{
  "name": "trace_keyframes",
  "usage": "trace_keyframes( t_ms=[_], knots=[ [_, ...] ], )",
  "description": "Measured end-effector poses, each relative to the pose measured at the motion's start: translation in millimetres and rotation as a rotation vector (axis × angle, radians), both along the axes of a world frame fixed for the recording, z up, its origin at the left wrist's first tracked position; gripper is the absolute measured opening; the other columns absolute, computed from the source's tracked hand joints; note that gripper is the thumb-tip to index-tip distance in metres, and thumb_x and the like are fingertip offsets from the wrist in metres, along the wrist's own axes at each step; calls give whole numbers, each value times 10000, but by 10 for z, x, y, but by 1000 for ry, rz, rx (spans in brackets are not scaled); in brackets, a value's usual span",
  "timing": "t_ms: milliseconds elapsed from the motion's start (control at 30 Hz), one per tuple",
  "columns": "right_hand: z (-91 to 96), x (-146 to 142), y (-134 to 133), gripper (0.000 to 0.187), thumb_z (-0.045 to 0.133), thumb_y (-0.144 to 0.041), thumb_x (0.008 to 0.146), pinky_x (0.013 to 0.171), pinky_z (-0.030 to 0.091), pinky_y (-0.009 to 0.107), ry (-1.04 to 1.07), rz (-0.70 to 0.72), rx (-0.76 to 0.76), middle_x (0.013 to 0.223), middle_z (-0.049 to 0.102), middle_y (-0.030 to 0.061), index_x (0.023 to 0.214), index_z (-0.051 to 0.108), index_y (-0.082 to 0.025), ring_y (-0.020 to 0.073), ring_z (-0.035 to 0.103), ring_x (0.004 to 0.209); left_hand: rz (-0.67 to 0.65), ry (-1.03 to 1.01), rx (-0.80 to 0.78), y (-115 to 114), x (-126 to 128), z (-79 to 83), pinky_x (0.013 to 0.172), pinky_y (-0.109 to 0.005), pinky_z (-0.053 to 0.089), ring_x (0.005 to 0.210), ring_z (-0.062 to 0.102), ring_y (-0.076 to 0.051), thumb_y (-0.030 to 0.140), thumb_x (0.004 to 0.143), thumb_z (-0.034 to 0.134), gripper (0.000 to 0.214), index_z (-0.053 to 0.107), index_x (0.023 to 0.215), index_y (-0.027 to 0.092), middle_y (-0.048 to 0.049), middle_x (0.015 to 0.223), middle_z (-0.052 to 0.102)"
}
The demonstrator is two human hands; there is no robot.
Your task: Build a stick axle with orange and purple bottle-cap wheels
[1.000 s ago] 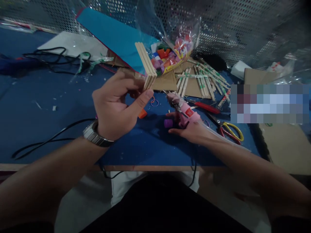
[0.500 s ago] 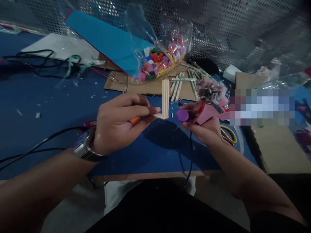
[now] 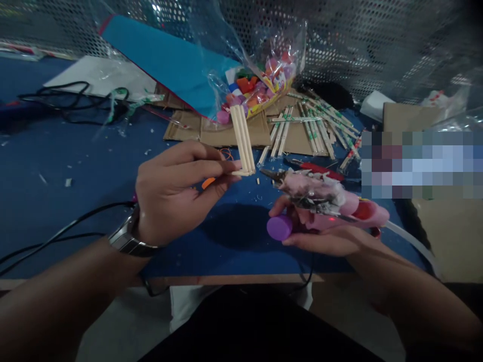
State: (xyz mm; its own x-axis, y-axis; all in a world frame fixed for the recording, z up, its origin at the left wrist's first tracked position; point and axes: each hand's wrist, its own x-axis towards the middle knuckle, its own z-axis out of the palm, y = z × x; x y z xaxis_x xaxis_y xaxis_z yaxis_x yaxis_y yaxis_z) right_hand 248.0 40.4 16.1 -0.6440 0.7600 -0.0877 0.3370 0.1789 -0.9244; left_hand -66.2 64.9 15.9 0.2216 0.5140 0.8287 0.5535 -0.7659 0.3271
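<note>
My left hand [image 3: 181, 188], with a metal-band watch at its wrist, pinches an L-shaped piece of pale wooden sticks [image 3: 242, 141] by its short lower leg; several sticks stand upright side by side. Something orange [image 3: 208, 182] shows by its thumb; whether it is held I cannot tell. My right hand [image 3: 320, 236] is wrapped round a pink hot glue gun [image 3: 345, 206], its body crusted with whitish and dark residue. A clear glue stick [image 3: 413, 244] sticks out of its back. The nozzle points left, near the sticks but apart. Thumb and forefinger also hold a purple cap [image 3: 279, 228].
Several wrapped sticks [image 3: 317, 130] lie on cardboard [image 3: 181, 128] at the back, beside a clear bag of colourful caps [image 3: 256, 90]. A blue sheet [image 3: 166, 60] leans behind. Red-handled pliers [image 3: 320, 171] lie beyond the gun. Black cables [image 3: 71, 221] cross the table's left side.
My right hand has come nearer to me and turned, so the glue gun's nozzle points left towards the sticks. My left hand has shifted slightly left, and the stick piece leans left.
</note>
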Motion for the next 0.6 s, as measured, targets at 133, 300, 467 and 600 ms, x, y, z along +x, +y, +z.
trace_keyframes(
  t_ms=[133,300,467,600],
  knots=[
    [46,-50,24,447,881,-487,930,817,676,355,-10,27,52,1213,811,49,1320,748,-314,211,776,911,-2,18,13,-4,-2,7,794,-222,643,923,799,-105,142,914,913,199,834,1072,233,32,1008,790],
    [153,-95,64,354,898,-431,919,1072,649,445,-53,103,194,1183,812,64,1223,795,-282,263,778,1104,-21,33,13,1,12,16,788,-215,637,916,796,-101,118,916,891,203,825,1072,229,31,1011,786],
    [78,-59,28,438,885,-521,910,852,697,413,-140,27,51,1115,818,72,1271,809,-283,251,782,930,-21,48,25,-10,23,19,813,-198,633,923,787,-83,135,936,891,171,812,1057,225,34,1009,777],
    [20,-67,21,487,887,-498,921,1081,672,442,-13,30,-25,1315,811,67,1358,776,-315,262,797,1162,-12,68,28,-28,23,30,811,-202,642,926,788,-82,154,953,886,153,800,1056,228,38,1013,776]
  ],
)
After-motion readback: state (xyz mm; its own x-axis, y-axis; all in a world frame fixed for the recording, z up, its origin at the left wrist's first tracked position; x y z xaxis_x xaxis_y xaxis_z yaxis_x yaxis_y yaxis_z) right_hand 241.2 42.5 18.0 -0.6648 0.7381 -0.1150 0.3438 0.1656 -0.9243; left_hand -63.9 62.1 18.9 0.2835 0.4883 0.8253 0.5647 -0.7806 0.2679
